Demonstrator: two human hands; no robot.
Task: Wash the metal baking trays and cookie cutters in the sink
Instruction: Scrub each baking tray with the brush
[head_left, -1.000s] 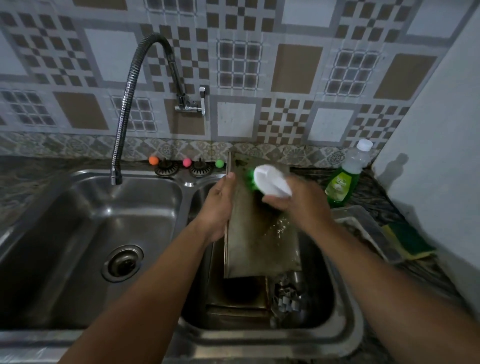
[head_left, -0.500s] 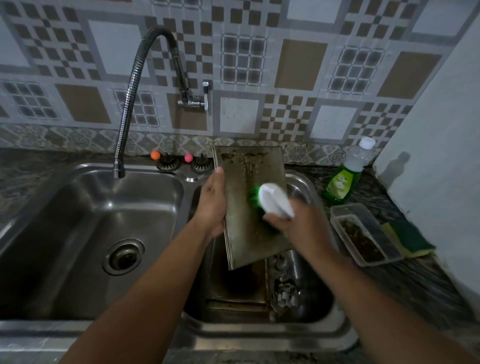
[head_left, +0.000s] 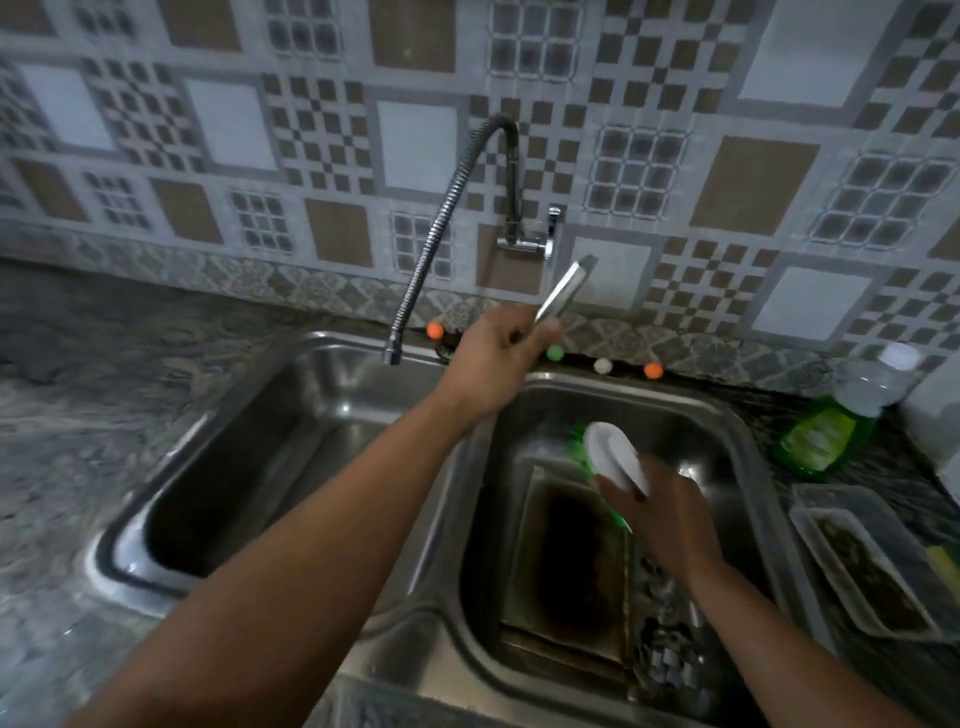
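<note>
My left hand (head_left: 501, 358) grips a metal baking tray (head_left: 563, 291) by its lower edge. The tray is lifted above the sink's divider and shows edge-on, tilted toward the wall tap. My right hand (head_left: 665, 514) holds a white scrub brush with green bristles (head_left: 613, 460) over the right basin (head_left: 727, 431). Another dark, dirty tray (head_left: 571, 561) lies on the bottom of that basin. Several metal cookie cutters (head_left: 665, 660) are piled at its front right, partly hidden by my right forearm.
The flexible tap spout (head_left: 431, 249) hangs over the left basin (head_left: 291, 447). A green dish-soap bottle (head_left: 826, 431) and a clear plastic container (head_left: 872, 566) stand on the counter to the right. Small coloured knobs (head_left: 652, 370) line the back ledge.
My left hand has lifted the tray up and left, off the brush, and turned it edge-on. My right hand with the brush stayed low over the right basin. The camera view shifted left.
</note>
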